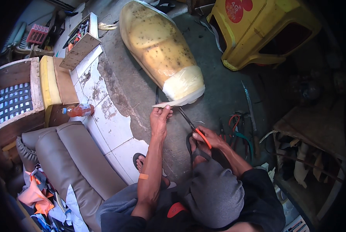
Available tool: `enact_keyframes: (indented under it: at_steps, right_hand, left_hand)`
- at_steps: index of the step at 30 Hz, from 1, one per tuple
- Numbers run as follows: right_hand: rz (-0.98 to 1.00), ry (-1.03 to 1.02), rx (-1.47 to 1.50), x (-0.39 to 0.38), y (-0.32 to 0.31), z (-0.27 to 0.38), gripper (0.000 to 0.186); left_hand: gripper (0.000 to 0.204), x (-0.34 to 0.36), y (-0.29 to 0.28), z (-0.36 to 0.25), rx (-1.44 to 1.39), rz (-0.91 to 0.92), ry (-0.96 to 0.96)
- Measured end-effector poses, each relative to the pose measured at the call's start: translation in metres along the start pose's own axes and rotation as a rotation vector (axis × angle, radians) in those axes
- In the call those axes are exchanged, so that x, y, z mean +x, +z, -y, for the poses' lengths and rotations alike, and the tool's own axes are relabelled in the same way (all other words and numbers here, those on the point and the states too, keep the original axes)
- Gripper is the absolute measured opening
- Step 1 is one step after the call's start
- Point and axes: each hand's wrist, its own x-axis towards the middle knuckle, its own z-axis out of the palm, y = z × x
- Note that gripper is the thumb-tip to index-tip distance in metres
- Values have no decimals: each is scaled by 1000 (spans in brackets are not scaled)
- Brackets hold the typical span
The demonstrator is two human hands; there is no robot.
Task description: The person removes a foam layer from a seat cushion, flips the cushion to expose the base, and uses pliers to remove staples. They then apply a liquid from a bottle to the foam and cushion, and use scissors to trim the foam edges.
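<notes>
A long yellowed foam seat pad (157,42) with dark spots lies on the grey floor in front of me. Its near end is covered by a paler, whitish layer (184,83). From that end a thin pale flap (163,104) sticks out to the left, pinched between the thumb and fingers of my left hand (159,118). My right hand (209,137) is closed around the orange handles of black-bladed scissors (187,119). The blades point up and left, with their tips close under the flap's edge; whether they touch it I cannot tell.
A yellow plastic stool (254,31) stands at the far right. Loose hand tools (240,131) lie right of my right hand. On the left are a bottle of reddish liquid (80,110), a brown padded cushion (74,154), a wooden tool box (80,50) and scraps (37,193).
</notes>
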Motion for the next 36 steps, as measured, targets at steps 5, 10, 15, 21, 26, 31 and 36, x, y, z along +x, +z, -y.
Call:
enact_keyframes:
  at_steps: [5,10,15,21,26,31,36]
  right_hand:
    - [-49,-94,-86,23,2,20,49]
    - [48,-146,235,48,5,1,41]
    - [60,-168,173,54,-4,-5,34]
    - [27,-117,102,42,-9,12,32]
    - [-16,-186,-100,27,-8,8,39]
    - [-365,-113,-482,-36,-18,-2,47]
    - [-701,-194,-703,-82,-42,-37,51]
  left_hand:
    - [32,2,-2,-5,48,0,16]
    - [30,2,0,-7,40,2,-62]
    - [28,-1,-2,-3,32,-16,-84]
    - [28,-1,-1,-4,-47,-32,-104]
    - [19,0,-22,-2,-161,-52,-71]
    - [14,-8,-18,14,30,64,-197]
    - [24,-31,29,57,268,302,-281]
